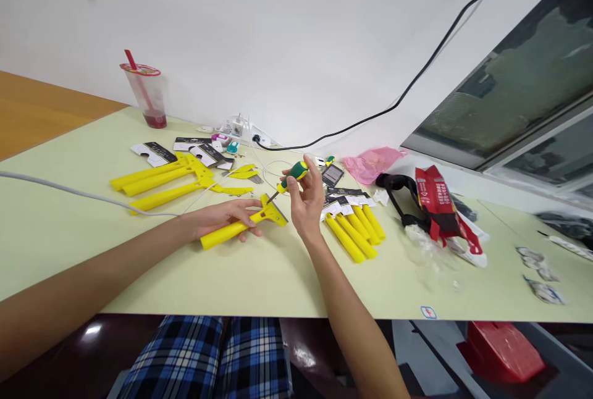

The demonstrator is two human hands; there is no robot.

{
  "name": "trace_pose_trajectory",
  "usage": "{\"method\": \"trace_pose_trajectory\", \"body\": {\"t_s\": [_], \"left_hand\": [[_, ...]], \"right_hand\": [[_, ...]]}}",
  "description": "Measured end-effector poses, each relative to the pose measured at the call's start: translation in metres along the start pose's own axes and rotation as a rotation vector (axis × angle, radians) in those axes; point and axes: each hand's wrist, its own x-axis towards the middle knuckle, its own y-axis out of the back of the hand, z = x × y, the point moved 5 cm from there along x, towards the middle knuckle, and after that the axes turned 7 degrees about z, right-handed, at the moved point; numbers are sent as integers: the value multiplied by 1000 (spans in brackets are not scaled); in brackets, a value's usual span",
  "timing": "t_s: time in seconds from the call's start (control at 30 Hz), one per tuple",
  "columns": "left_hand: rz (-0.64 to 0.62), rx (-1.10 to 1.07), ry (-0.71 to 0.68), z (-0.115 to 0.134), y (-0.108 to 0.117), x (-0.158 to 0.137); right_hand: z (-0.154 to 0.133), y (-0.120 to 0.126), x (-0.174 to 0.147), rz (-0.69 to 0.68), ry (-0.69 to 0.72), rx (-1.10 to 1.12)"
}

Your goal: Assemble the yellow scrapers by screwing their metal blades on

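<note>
Pinching yellow scraper (228,233), left of and below frame centre, with left hand (226,217); gripping screwdriver (296,171) with right hand (307,200); could skid off scraper head (275,215) if over-tilted, jabbing nearby fingers.

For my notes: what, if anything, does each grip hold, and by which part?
Left grip: yellow scraper, by its handle near the head. Right grip: screwdriver, by its green-and-yellow handle.

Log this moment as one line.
left hand: holds yellow scraper; right hand: holds screwdriver; screwdriver tip: at scraper head; table: more yellow handles
</note>
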Motion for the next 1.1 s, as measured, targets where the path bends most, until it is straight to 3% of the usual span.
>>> {"method": "trace_pose_trajectory", "body": {"t_s": [0.23,0.43,0.67,0.83,1.1], "left_hand": [[-19,-15,-2,-1,1,0],[-17,-29,1,-1,1,1],[20,-58,16,-3,3,1],[9,-75,3,-3,2,2],[25,-123,29,-8,4,5]], "right_hand": [[6,0,0,1,-69,-11],[4,0,1,38,-1,-13],[9,0,1,33,-47,-26],[10,1,1,54,-1,-96],[-2,-8,-5,-166,90,-100]]}}
